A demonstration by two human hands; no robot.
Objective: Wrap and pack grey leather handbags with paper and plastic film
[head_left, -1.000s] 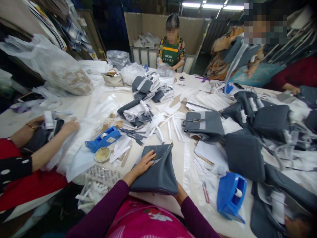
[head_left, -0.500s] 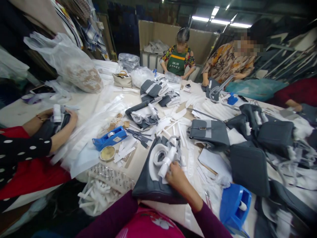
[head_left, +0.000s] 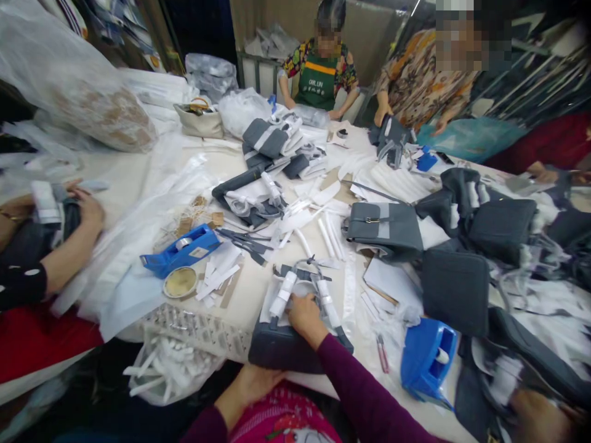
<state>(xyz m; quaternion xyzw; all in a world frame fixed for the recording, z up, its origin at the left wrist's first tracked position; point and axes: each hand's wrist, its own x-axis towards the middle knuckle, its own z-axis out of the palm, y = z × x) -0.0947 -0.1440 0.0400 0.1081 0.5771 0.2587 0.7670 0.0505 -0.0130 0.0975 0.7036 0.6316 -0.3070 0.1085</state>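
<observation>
A dark grey bag (head_left: 289, 349) lies at the table edge in front of me, its base towards me. White wrapping covers two parts of its strap or handle, one a white-wrapped piece (head_left: 283, 294) on the left. My right hand (head_left: 307, 317) is on the bag between the wrapped pieces, fingers curled and closed against it, fingertips partly hidden. Below the bag's near edge, my left hand (head_left: 253, 384) touches its underside; its fingers are mostly hidden there.
Left are a blue tape dispenser (head_left: 182, 249), scissors (head_left: 247, 243), a round tin (head_left: 180, 282) and a bag of white rolls (head_left: 168, 369). Right are another blue dispenser (head_left: 427, 363), red-handled tool (head_left: 383, 354) and several dark bags (head_left: 455, 289). Co-workers' hands (head_left: 90, 212) are around the table.
The bag has turned and come down flatter, its two wrapped pieces now side by side. My right hand has shifted left between them. My left hand has come into view below the bag.
</observation>
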